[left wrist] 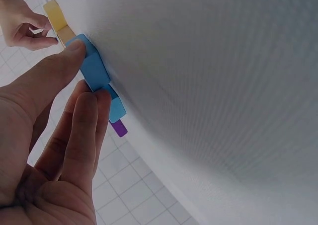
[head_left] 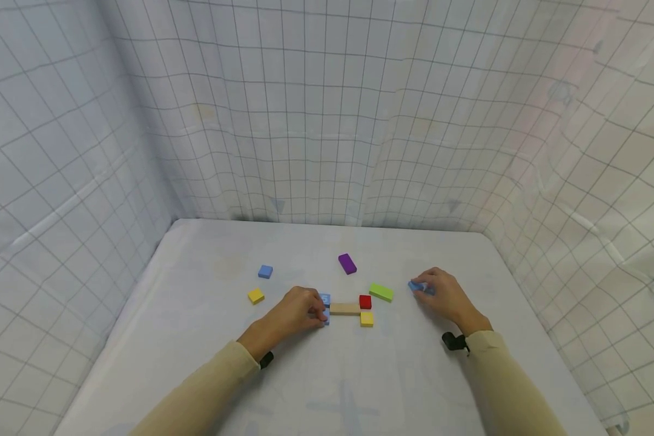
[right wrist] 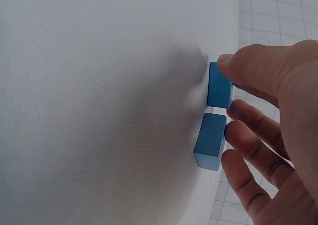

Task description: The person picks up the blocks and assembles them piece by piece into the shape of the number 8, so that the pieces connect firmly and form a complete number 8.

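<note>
My left hand point(head_left: 297, 310) pinches a blue block point(left wrist: 94, 70) between thumb and fingertips, low at the table surface. Right behind it sits a second blue block point(head_left: 324, 298) with a pale mark like a 5. A tan wooden strip point(head_left: 345, 309) runs rightward from these two to a red block point(head_left: 365, 301) and a yellow block point(head_left: 366, 319). On the right, my right hand point(head_left: 444, 295) has thumb and a fingertip at opposite ends of one blue block point(right wrist: 219, 85). Beside that lies another blue block point(right wrist: 210, 139), close to the other fingers.
A lime green block point(head_left: 381, 292) lies between the red block and my right hand. Farther back is a purple block point(head_left: 347, 264). To the left are a small blue block point(head_left: 265, 272) and a yellow block point(head_left: 256, 296). Grid-patterned cloth point(head_left: 327, 121) hangs around the white table point(head_left: 212, 242).
</note>
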`<control>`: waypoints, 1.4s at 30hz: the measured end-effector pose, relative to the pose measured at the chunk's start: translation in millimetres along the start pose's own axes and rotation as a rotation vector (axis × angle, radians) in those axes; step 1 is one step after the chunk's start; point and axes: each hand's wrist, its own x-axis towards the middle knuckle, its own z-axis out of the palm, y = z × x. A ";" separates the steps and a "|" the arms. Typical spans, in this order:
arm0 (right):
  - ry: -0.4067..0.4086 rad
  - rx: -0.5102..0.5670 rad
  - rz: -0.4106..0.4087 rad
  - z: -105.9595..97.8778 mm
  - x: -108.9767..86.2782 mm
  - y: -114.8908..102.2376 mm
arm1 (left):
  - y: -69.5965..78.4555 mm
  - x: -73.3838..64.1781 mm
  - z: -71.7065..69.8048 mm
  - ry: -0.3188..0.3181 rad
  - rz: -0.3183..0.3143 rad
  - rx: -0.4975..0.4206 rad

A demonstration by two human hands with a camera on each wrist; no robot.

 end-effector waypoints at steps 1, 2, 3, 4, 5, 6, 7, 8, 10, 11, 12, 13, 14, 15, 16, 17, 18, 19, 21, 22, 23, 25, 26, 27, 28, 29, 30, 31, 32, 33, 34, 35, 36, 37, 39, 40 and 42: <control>-0.002 0.000 0.001 -0.1 0.3 -0.2 | 0.4 -0.1 -0.6 0.000 0.000 -0.006; -0.003 -0.002 0.000 -0.2 0.5 -0.4 | 0.3 -0.2 -0.8 0.001 0.003 -0.009; -0.004 -0.005 -0.001 -0.5 0.7 -0.6 | 0.5 -0.4 -1.3 0.007 0.012 -0.012; -0.004 -0.008 -0.002 -0.6 0.9 -0.8 | 0.5 -0.6 -1.7 0.012 0.021 -0.016; -0.004 -0.011 -0.003 -0.6 1.1 -1.1 | 0.3 -0.9 -2.2 0.018 0.032 -0.020; -0.004 -0.014 -0.004 -0.4 1.3 -1.5 | -5.1 -0.4 0.5 0.032 0.064 -0.017; -0.003 -0.016 -0.003 -0.4 1.5 -1.8 | -5.4 -0.5 0.3 0.039 0.078 -0.018; -0.003 -0.019 0.000 -0.3 1.6 -2.3 | -5.9 -0.5 0.2 0.045 0.088 -0.017; -0.001 -0.024 0.008 0.1 2.0 -3.0 | -6.5 -0.5 0.6 0.047 0.089 -0.019; -0.001 -0.026 0.012 0.3 2.2 -3.4 | -6.7 -0.4 0.9 0.045 0.085 -0.018; 0.000 -0.026 0.016 0.5 2.5 -3.8 | -6.8 -0.1 1.2 0.042 0.077 -0.017; 0.003 -0.026 0.019 0.7 2.7 -3.9 | -1.3 -0.6 -1.6 0.030 0.050 -0.018; 0.006 -0.028 0.019 1.1 2.9 -3.9 | -1.1 -0.3 -1.3 0.025 0.041 -0.013; 0.009 -0.028 0.017 1.4 3.0 -3.8 | -1.0 0.1 -1.0 0.022 0.037 -0.008; 0.012 -0.027 0.017 1.9 3.2 -3.7 | -0.8 0.6 -0.8 0.018 0.031 -0.001; 0.014 -0.022 0.017 2.3 3.3 -3.7 | -0.9 0.8 -0.4 0.015 0.027 0.004; 0.016 -0.018 0.017 2.8 3.3 -3.8 | -0.8 1.2 0.0 0.013 0.021 0.008; 0.015 -0.015 0.018 3.3 3.1 -3.8 | -0.9 1.3 0.5 0.012 0.018 0.013; 0.012 -0.008 0.023 4.3 2.5 -4.7 | -1.6 1.4 1.0 0.014 0.020 0.013; 0.009 -0.004 0.025 4.8 2.0 -5.3 | -1.5 1.3 1.1 0.013 0.016 0.013; 0.006 0.001 0.027 5.1 1.3 -6.3 | -1.8 1.0 1.1 0.015 0.020 0.007; 0.004 0.011 0.024 6.0 -0.4 -7.8 | -13.6 1.3 7.8 0.030 0.057 0.007; 0.005 0.014 0.021 6.4 -1.4 -8.6 | -13.4 1.1 7.2 0.029 0.060 0.004; 0.006 0.018 0.019 6.9 -2.4 -9.2 | -22.1 2.6 12.7 0.034 0.068 0.000; 0.004 0.023 0.021 7.5 -3.6 -9.8 | -21.5 2.4 12.5 0.030 0.063 0.003; 0.005 0.025 0.019 8.1 -4.9 -10.6 | -21.7 2.4 12.7 0.029 0.060 0.001; 0.006 0.030 0.018 8.7 -6.3 -11.1 | -20.9 2.3 12.4 0.026 0.055 0.003; 0.006 0.032 0.021 9.3 -7.7 -11.9 | -9.1 1.3 5.2 0.015 0.032 -0.003; 0.004 0.032 0.022 9.8 -9.2 -12.7 | -8.9 1.1 5.2 0.014 0.030 -0.003; 0.002 0.035 0.023 10.3 -10.8 -13.6 | -18.5 2.2 10.3 0.027 0.058 0.001; 0.000 0.037 0.022 10.4 -12.5 -14.5 | -9.7 0.5 4.7 0.023 0.057 0.002; -0.001 0.037 0.021 10.5 -14.3 -15.6 | -10.0 0.5 4.9 0.025 0.061 -0.003; -0.004 0.040 0.022 10.7 -16.0 -16.6 | -10.1 0.3 4.9 0.028 0.069 -0.005; -0.007 0.038 0.021 10.9 -17.6 -17.4 | -10.6 0.5 5.1 0.028 0.070 -0.007; -0.012 0.044 0.011 10.9 -21.1 -19.2 | -11.2 1.0 5.5 0.022 0.059 -0.008; -0.014 0.046 0.004 11.1 -22.8 -19.9 | -2.1 -0.3 0.3 0.012 0.033 -0.012; -0.015 0.059 -0.013 11.5 -26.0 -20.9 | -2.1 -0.1 -0.1 0.006 0.023 -0.012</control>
